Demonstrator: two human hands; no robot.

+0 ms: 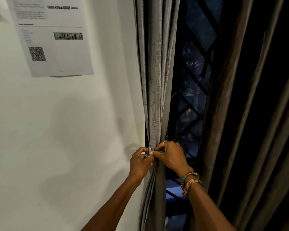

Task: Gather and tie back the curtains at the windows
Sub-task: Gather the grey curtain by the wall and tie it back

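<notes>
Fingers (153, 153) of left hand (139, 162) and right hand (171, 155) are pinched on the tieback (150, 148) at the curtain (157, 90).
Folds could be spilled if tension is lost.

Paper notice (57, 47) text blurred, top cropped, curtain (157, 80) top cropped

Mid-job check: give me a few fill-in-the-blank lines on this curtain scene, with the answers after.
1. The left hand and right hand meet at the gathered ____ curtain.
2. The printed sheet on the wall carries a ____ code.
3. Beaded bracelets sit just behind the ____ hand.
Missing words: grey; QR; right.
</notes>
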